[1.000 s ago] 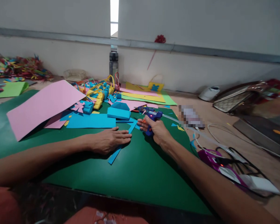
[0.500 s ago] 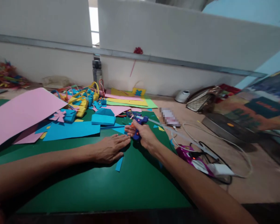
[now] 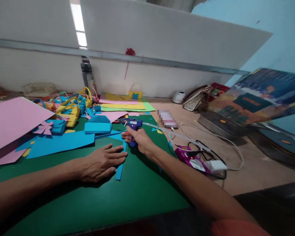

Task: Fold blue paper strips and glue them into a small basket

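My right hand point(image 3: 140, 139) is wrapped round a blue glue gun point(image 3: 132, 132) with a clear glue stick point(image 3: 157, 127) trailing from its back end. My left hand point(image 3: 100, 162) lies flat on the green mat point(image 3: 108, 203), fingers stretched out, its tips at a narrow blue paper strip point(image 3: 119, 170). Just beyond the hands stands a folded blue paper piece point(image 3: 97, 126). A larger blue sheet point(image 3: 64, 142) lies to its left. Part of the strip is hidden by my fingers.
Small paper bags point(image 3: 72, 113) and a pink sheet point(image 3: 17, 121) are at the left. A purple power strip point(image 3: 190, 159) with cables, a phone point(image 3: 167, 118) and dark cases point(image 3: 221, 124) lie on the right. A bottle point(image 3: 88, 75) stands at the back.
The view has turned to the right, so everything sits further left in it. My left hand has drawn back slightly from the glue gun, showing more of the blue strip.
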`<state>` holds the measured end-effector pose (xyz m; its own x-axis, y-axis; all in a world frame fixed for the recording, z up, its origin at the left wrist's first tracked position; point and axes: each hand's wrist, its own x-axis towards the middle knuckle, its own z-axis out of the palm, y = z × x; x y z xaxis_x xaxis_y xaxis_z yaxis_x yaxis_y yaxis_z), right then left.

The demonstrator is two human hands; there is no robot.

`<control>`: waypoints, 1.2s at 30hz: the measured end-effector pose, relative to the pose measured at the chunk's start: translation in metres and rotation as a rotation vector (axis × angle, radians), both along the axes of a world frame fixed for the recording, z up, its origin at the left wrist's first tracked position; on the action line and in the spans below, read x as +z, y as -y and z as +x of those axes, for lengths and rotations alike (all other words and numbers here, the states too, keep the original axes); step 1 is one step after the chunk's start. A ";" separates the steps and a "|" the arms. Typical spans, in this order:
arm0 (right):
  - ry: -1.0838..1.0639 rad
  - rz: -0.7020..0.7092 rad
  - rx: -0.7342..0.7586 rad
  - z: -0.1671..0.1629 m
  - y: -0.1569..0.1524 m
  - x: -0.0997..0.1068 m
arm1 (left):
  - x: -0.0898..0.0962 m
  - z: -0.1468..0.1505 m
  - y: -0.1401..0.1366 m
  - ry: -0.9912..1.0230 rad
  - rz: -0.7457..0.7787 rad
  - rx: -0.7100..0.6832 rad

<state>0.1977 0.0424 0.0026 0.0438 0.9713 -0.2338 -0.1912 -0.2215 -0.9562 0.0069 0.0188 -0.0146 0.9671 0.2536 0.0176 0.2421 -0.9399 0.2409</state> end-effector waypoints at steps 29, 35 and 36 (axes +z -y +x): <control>0.018 0.108 -0.156 0.001 -0.010 -0.007 | -0.005 0.013 0.008 0.069 0.159 0.111; -0.026 0.243 -0.341 0.013 -0.010 0.011 | 0.001 0.010 0.012 0.053 0.106 0.120; -0.036 0.260 -0.332 0.014 -0.007 0.017 | 0.001 0.010 0.012 0.052 0.098 0.120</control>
